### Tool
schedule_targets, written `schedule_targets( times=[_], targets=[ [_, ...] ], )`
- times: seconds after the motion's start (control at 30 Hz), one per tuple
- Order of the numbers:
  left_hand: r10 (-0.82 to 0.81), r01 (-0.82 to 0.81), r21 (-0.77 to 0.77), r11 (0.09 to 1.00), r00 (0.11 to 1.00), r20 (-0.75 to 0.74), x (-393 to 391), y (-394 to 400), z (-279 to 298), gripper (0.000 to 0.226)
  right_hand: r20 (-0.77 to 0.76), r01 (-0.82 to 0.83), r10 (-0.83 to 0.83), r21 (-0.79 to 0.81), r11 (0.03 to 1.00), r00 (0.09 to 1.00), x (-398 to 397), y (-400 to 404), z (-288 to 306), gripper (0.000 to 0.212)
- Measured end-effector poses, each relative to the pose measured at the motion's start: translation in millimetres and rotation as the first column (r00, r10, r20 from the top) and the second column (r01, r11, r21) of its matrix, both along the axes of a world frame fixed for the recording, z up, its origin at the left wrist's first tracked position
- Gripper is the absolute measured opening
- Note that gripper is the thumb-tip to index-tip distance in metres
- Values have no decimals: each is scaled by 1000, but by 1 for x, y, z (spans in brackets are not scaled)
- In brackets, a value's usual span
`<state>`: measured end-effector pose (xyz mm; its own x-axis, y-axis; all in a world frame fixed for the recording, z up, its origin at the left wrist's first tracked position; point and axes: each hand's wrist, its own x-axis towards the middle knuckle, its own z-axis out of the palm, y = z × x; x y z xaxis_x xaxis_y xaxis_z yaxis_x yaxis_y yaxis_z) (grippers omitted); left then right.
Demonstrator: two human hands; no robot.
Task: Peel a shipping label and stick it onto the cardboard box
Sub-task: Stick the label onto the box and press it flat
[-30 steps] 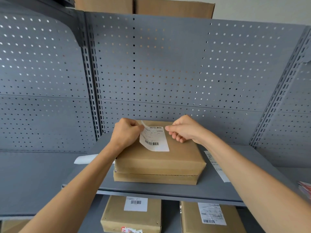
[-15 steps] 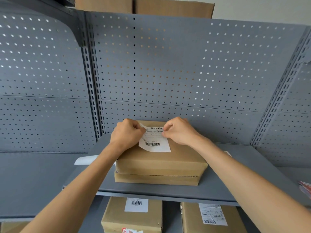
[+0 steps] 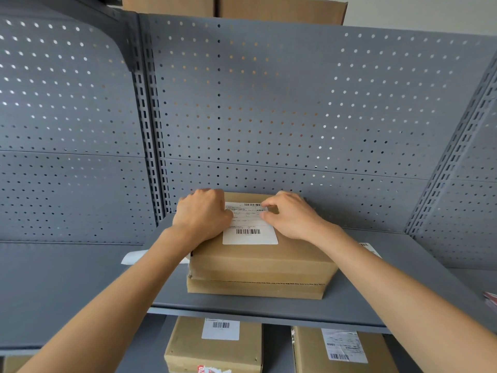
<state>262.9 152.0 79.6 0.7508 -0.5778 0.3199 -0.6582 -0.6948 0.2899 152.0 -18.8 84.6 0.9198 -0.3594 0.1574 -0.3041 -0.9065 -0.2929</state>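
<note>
A flat brown cardboard box (image 3: 258, 262) sits on a grey metal shelf (image 3: 242, 305), with a thinner box under it. A white shipping label (image 3: 250, 235) with barcodes lies flat on the box's top, toward the far side. My left hand (image 3: 201, 216) rests curled on the label's left edge and hides it. My right hand (image 3: 293, 216) has its fingertips on the label's upper right edge. Both hands touch the label and the box top.
A white paper strip (image 3: 133, 257) lies on the shelf left of the box; another label sheet (image 3: 369, 247) peeks out beside my right forearm. Two labelled boxes (image 3: 215, 345) (image 3: 336, 351) stand on the shelf below. Grey pegboard (image 3: 269, 117) rises right behind.
The label, held tilted above the box by both hands, has come down and now lies flat on the box top. Both hands moved down and closer to it.
</note>
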Motion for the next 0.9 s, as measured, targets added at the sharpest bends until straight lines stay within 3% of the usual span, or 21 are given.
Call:
schedule_targets(
  times=[0.2, 0.5, 0.9],
  targets=[
    [-153, 160, 139, 977, 986, -60, -6, -19, -6, 54, -97, -24, 21, -32, 999, 995, 20, 2, -10, 52],
    [-148, 180, 239, 954, 978, -147, -5, -24, -11, 50, -174, 2, -18, -88, 996, 985, 19, 6, -19, 53],
    [-136, 161, 172, 972, 979, -150, -1, -19, -15, 47, -148, 24, -35, -79, 997, 988, 16, 6, -18, 56]
  ],
)
